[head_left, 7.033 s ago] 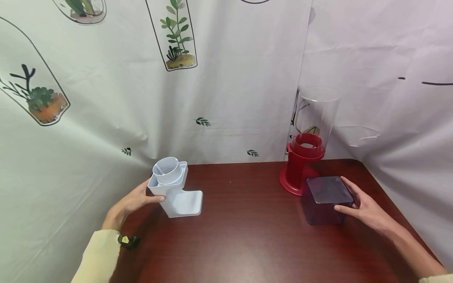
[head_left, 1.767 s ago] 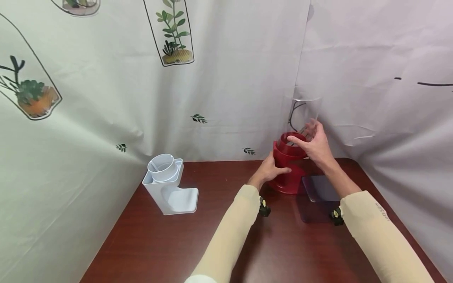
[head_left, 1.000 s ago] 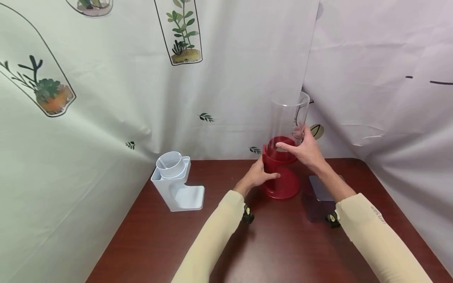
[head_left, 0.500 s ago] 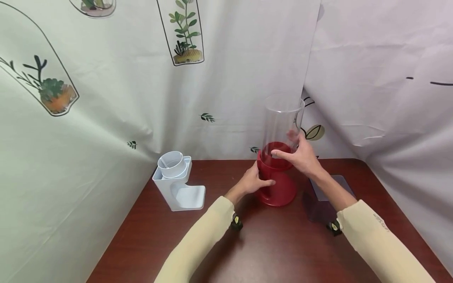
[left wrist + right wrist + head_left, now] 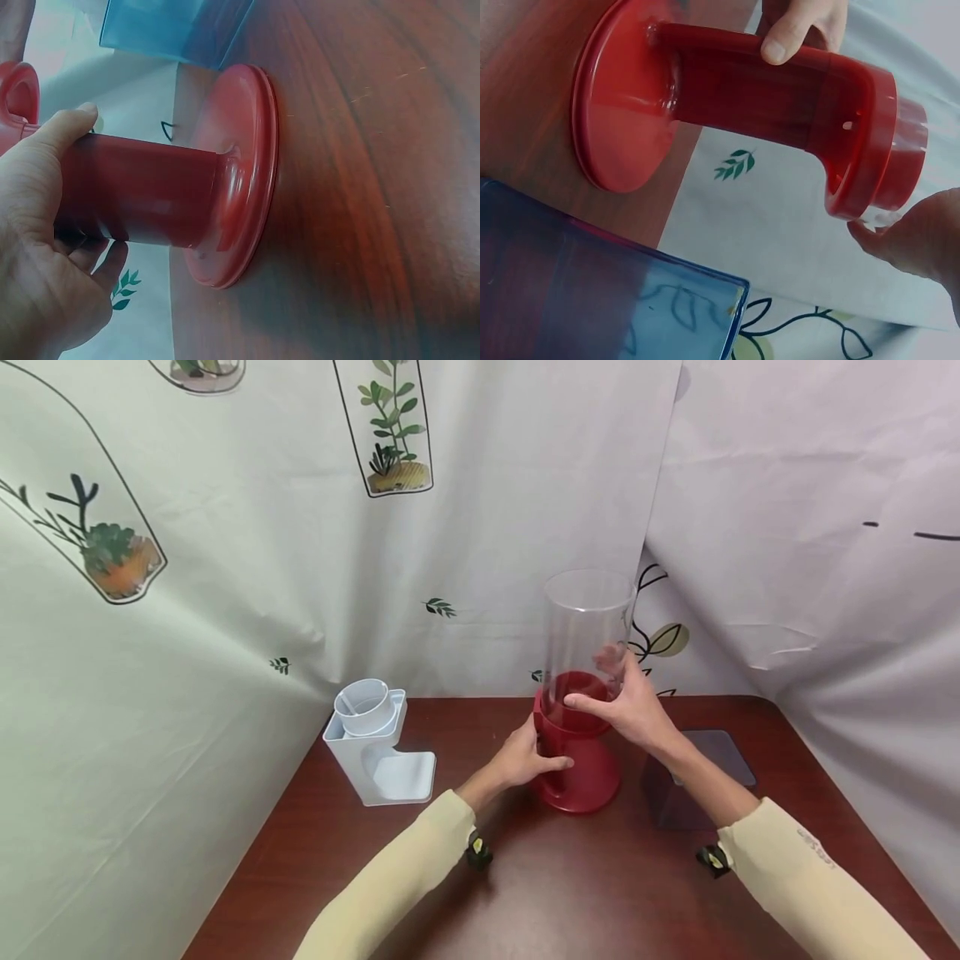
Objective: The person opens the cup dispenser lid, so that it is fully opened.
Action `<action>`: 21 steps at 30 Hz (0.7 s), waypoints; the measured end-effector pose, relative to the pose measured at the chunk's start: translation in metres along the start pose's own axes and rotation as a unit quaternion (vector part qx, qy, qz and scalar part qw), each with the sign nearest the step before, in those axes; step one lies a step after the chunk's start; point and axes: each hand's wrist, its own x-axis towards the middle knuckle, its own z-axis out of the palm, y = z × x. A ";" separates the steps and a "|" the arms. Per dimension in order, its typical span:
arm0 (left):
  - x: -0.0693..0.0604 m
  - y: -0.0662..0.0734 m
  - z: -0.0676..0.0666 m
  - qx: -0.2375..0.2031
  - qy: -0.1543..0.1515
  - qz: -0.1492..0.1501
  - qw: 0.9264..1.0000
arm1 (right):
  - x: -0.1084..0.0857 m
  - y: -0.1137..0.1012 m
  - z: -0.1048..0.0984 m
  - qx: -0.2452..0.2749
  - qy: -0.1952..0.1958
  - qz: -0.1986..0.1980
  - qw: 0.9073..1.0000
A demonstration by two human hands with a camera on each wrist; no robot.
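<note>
In the head view a red stand [image 5: 581,777] with a round base rises from the table, a tall clear cylinder [image 5: 577,627] set upright in its top ring. My left hand [image 5: 517,762] grips the stand's column from the left; the left wrist view shows the thumb and fingers around that red column [image 5: 142,187]. Higher up, my right hand [image 5: 633,706] holds the lower part of the clear cylinder, thumb in front and fingers behind. The right wrist view has the right hand [image 5: 922,236] at the stand's ring [image 5: 862,142].
A translucent dark purple box [image 5: 701,777] stands right of the red stand, beneath my right forearm. On the left is a white holder [image 5: 363,760] with a round cup [image 5: 363,714] on top. Behind the brown table [image 5: 570,885] hangs a printed white cloth [image 5: 480,527].
Seven seconds ago my hands were at the white holder and the purple box. Since then both have taken hold of the red stand and cylinder, which have shifted left and nearer me.
</note>
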 end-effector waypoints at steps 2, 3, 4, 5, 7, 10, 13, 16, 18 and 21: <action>-0.005 0.000 -0.001 0.007 0.001 0.004 1.000 | -0.003 0.000 0.002 -0.001 -0.001 0.001 1.000; -0.008 0.001 -0.001 0.009 0.000 0.004 1.000 | -0.004 -0.001 0.003 -0.001 -0.003 0.001 1.000; -0.010 0.001 -0.002 0.011 0.000 0.005 1.000 | -0.005 -0.001 0.004 -0.002 -0.004 0.001 1.000; -0.013 0.001 -0.002 0.011 -0.002 0.005 1.000 | -0.007 -0.002 0.005 -0.001 -0.006 0.000 1.000; -0.018 0.001 -0.003 0.009 -0.003 0.008 1.000 | -0.009 -0.003 0.007 0.002 -0.008 -0.002 1.000; -0.026 0.001 -0.004 0.016 -0.003 0.015 1.000 | -0.013 -0.005 0.010 -0.002 -0.011 -0.004 1.000; -0.035 0.001 -0.004 0.033 0.001 0.023 0.999 | -0.018 -0.007 0.014 -0.006 -0.012 -0.004 1.000; -0.044 0.002 -0.005 0.046 0.005 0.024 0.999 | -0.024 -0.010 0.017 -0.006 -0.016 -0.007 1.000; -0.050 0.003 -0.006 0.050 0.007 0.022 0.998 | -0.027 -0.012 0.019 -0.003 -0.020 -0.010 1.000; -0.058 0.004 -0.007 0.043 0.005 0.022 0.999 | -0.032 -0.014 0.022 0.010 -0.027 -0.020 0.999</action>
